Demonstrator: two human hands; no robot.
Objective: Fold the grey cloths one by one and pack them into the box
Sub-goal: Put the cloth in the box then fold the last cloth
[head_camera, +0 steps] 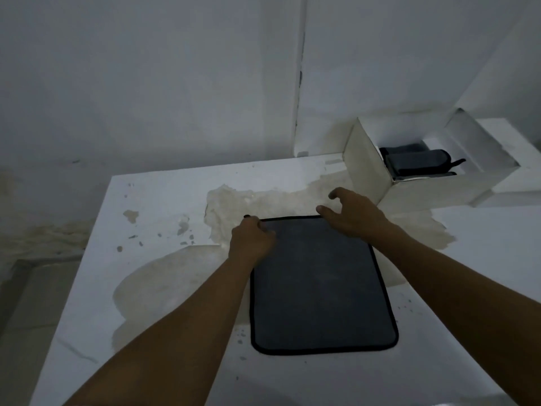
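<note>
the grey cloth (322,285) lies flat near the table's (164,200) front edge. its far-left corner is pinched by the left hand (251,240); the right hand (348,213) hovers open-fingered over the far-right corner. soft and limp, it is best gripped at the corners.

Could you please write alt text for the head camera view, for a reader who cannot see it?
Two bare hands, left hand and right hand, rest at the far corners of a grey cloth lying flat on a stained white table. Far right, an open white box holds folded cloths.
</note>
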